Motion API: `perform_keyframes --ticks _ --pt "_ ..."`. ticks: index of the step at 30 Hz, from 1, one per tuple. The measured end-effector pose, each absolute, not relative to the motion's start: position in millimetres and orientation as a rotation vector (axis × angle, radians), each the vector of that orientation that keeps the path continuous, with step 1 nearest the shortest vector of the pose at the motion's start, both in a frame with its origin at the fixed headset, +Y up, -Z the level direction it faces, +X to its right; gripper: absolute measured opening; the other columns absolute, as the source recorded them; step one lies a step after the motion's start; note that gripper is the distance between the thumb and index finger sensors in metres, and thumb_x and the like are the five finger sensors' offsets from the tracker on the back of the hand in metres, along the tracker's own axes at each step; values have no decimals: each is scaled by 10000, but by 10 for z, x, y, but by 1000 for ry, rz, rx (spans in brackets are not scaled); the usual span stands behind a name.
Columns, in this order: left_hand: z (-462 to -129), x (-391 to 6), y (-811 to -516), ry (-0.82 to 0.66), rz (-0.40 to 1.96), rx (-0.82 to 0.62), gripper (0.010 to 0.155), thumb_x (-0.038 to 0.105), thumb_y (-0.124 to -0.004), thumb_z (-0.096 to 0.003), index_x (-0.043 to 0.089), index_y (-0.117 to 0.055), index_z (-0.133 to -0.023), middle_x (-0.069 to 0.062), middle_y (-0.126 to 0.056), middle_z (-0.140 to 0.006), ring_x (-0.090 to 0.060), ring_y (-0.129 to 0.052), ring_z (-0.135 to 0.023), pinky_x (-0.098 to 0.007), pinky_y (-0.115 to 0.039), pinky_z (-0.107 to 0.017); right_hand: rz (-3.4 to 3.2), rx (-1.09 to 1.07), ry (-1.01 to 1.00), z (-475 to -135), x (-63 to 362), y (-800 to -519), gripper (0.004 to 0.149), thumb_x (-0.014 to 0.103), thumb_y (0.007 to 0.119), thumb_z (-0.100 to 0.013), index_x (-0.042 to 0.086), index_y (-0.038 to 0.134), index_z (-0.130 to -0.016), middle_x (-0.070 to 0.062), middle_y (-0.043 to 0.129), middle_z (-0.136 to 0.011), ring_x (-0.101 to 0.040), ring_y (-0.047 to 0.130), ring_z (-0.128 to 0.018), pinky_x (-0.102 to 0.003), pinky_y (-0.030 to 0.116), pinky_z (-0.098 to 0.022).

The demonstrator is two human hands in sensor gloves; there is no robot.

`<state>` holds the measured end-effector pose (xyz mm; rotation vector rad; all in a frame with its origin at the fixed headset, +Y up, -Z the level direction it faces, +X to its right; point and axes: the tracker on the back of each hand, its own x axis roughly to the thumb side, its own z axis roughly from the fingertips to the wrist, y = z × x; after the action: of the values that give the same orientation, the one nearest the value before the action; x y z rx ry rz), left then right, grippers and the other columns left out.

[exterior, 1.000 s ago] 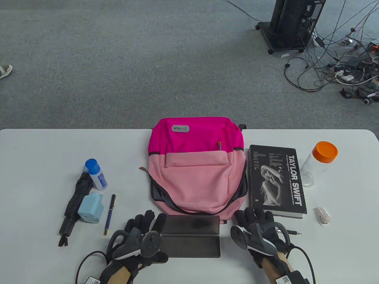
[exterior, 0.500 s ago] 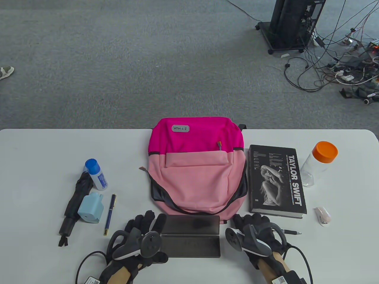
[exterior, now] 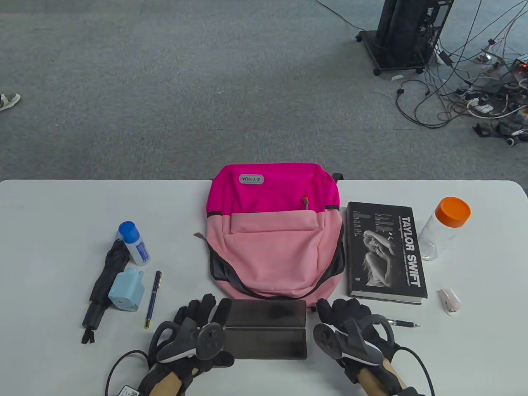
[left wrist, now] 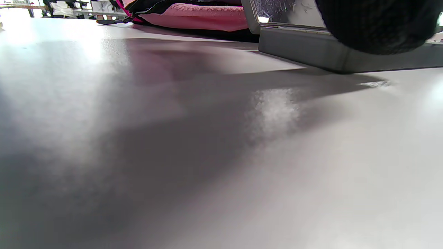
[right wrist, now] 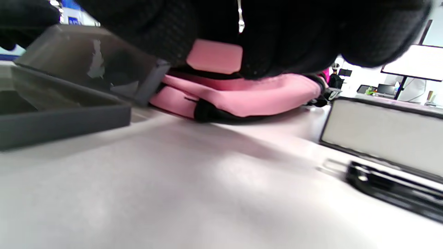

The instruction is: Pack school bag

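A pink school bag [exterior: 274, 231] lies flat at the table's middle, its main zip open along the near edge. A dark grey pencil case [exterior: 266, 328] lies open in two halves just in front of it. My left hand [exterior: 206, 307] rests at the case's left end, and a fingertip [left wrist: 373, 24] touches its edge [left wrist: 311, 52]. My right hand [exterior: 336, 309] is open beside the case's right end, its fingers near the lid's far corner [right wrist: 148, 83] and the bag's bottom [right wrist: 242, 97].
A black book [exterior: 385, 251] and an orange-capped clear bottle [exterior: 443, 227] lie right of the bag. A black pen [exterior: 402, 324] and a small white object [exterior: 449, 301] lie near my right hand. On the left are a black umbrella [exterior: 103, 284], a blue-capped bottle [exterior: 134, 243], a light blue object [exterior: 126, 291] and a blue pen [exterior: 153, 299].
My right hand has moved left, from the book's near corner toward the case's right end. My left hand, the case and the bag have not moved.
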<state>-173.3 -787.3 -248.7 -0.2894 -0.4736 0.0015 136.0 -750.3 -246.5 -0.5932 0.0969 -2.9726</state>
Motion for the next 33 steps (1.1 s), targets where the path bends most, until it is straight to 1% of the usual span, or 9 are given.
perform_keyframes --ticks 3,6,14,21,24,26,27,30,33 --pt "-2487 -1733 -7876 -477 1 -287 1178 677 -733 -348 198 46 -1091 -344 -62 -1196 -643 -236 -1009 -793 -314 -738 -3003 -637 151 -2418 1315 -7461 593 345 768 -523 4 747 -1008 -332 868 -846 -492 896 -666 -722 784 -523" --pt "-2497 -1739 -7886 -476 17 -292 1178 679 -733 -345 204 46 -1090 -344 -67 -1197 -642 -241 -1010 -792 -316 -739 -3053 -690 161 -2379 1277 -7427 591 351 776 -520 -8 774 -989 -333 887 -830 -490 912 -651 -721 799 -510" --pt "-2523 -1692 -7903 -484 33 -305 1160 680 -729 -351 245 54 -1087 -331 -43 -1202 -639 -219 -1015 -788 -307 -746 -3082 -819 72 -2286 1108 -7446 553 352 801 -513 7 842 -943 -327 930 -802 -478 959 -627 -711 841 -489" --pt "-2517 -1674 -7909 -481 19 -303 1156 694 -714 -357 245 63 -1085 -334 -28 -1200 -645 -203 -1015 -797 -290 -737 -3046 -835 58 -2247 990 -7512 525 354 824 -504 4 903 -886 -311 975 -762 -465 997 -592 -692 879 -456" --pt "-2520 -1668 -7909 -480 22 -306 1153 695 -715 -357 246 57 -1086 -336 -22 -1198 -649 -194 -1016 -798 -290 -736 -3014 -844 44 -2242 938 -7588 520 357 835 -498 7 915 -873 -307 982 -753 -460 1003 -582 -685 886 -450" --pt "-2519 -1662 -7913 -480 20 -301 1155 694 -719 -355 245 54 -1087 -334 -21 -1198 -652 -188 -1016 -798 -292 -735 -2970 -835 54 -2232 909 -7645 522 370 838 -490 12 923 -861 -289 991 -741 -445 1011 -573 -675 893 -448" --pt "-2518 -1657 -7911 -480 20 -297 1160 693 -723 -353 239 48 -1090 -335 -22 -1199 -653 -187 -1016 -799 -293 -734 -2951 -834 96 -2222 898 -7644 524 377 839 -486 15 925 -855 -278 999 -731 -434 1016 -566 -668 898 -447" --pt "-2516 -1649 -7911 -478 13 -292 1161 691 -725 -355 238 52 -1090 -333 -18 -1197 -655 -184 -1016 -799 -294 -734 -2915 -830 71 -2212 873 -7653 534 390 875 -441 34 932 -834 -234 1012 -709 -397 1029 -551 -640 912 -445" --pt "-2517 -1647 -7909 -478 16 -288 1176 688 -734 -354 234 73 -1078 -338 3 -1188 -655 -176 -1016 -799 -294 -735 -2924 -835 77 -2217 885 -7657 528 385 864 -429 44 934 -826 -223 1008 -706 -391 1023 -552 -640 904 -454"
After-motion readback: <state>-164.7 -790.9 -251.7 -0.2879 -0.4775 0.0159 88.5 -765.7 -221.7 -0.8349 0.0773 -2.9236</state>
